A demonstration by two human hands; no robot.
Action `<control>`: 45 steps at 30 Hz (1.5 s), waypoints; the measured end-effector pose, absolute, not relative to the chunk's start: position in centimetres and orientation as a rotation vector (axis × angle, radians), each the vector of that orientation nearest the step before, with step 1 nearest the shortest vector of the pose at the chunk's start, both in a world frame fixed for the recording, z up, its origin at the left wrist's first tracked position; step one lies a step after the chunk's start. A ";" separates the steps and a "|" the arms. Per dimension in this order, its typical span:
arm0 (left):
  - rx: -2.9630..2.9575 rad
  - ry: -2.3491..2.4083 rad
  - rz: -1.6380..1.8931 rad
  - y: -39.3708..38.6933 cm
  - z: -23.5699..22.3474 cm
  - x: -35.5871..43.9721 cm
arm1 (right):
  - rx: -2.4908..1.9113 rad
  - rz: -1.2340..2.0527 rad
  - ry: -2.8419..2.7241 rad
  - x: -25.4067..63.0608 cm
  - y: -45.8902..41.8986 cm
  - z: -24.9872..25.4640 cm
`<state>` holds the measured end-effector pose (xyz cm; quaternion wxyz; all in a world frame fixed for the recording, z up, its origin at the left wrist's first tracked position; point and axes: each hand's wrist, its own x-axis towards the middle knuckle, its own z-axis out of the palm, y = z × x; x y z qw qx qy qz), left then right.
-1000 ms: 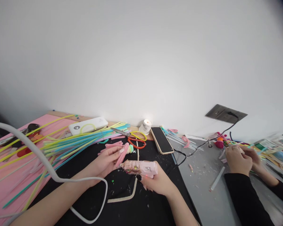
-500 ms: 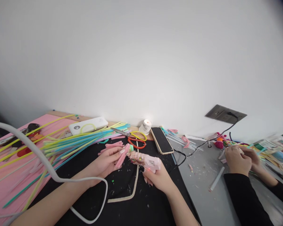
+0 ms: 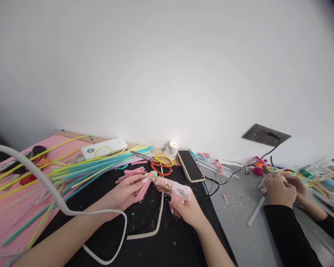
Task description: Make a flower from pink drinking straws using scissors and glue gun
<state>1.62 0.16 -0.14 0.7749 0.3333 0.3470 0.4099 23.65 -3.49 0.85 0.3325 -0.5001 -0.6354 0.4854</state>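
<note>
My left hand (image 3: 128,191) pinches a bundle of folded pink pipe cleaners (image 3: 145,188) with a bit of green at its top end. Wrapped in my right hand (image 3: 185,209) is a pale pink hot glue gun (image 3: 180,190), its front crusted with glue and small bits. The gun's nozzle points left and meets or nearly meets the upper end of the bundle; I cannot tell whether they touch. A small red light glows on the gun's underside. Behind my left hand lie more folded pink pipe cleaners (image 3: 132,172).
Scissors (image 3: 161,168), a lit candle (image 3: 172,150) and a phone (image 3: 191,165) lie behind my hands. Coloured pipe cleaners (image 3: 100,168) and a white power bank (image 3: 104,148) are left. A white cable (image 3: 54,189) loops across my left arm. At right, another person's hands (image 3: 282,189) work.
The glue gun has shifted very slightly to the right in my right hand. The pink bundle has turned a little in my left fingers.
</note>
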 end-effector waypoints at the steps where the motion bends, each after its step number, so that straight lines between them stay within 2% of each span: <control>1: 0.712 0.771 0.880 0.2 -0.1 1.6 | -1.306 1.272 -1.677 23.6 -3.6 0.9; 15: 0.681 0.784 0.878 0.4 -0.9 1.8 | -1.224 1.303 -1.779 23.2 -4.1 1.6; 23: 0.663 0.748 0.905 0.4 -0.5 1.6 | -1.276 1.584 -1.763 24.1 -4.1 1.8; 26: 0.623 0.757 0.922 0.4 0.0 1.4 | -1.261 1.593 -1.760 25.1 -3.9 2.8; 30: 0.570 0.796 0.947 0.4 0.7 1.3 | -1.288 1.353 -1.681 27.8 -4.2 3.4; 39: 0.541 0.801 0.951 0.3 1.3 1.3 | -1.800 0.464 -1.588 35.1 -7.1 3.1; 45: 0.555 0.769 0.949 0.3 1.0 1.2 | -2.064 0.199 -1.444 38.3 -7.6 1.6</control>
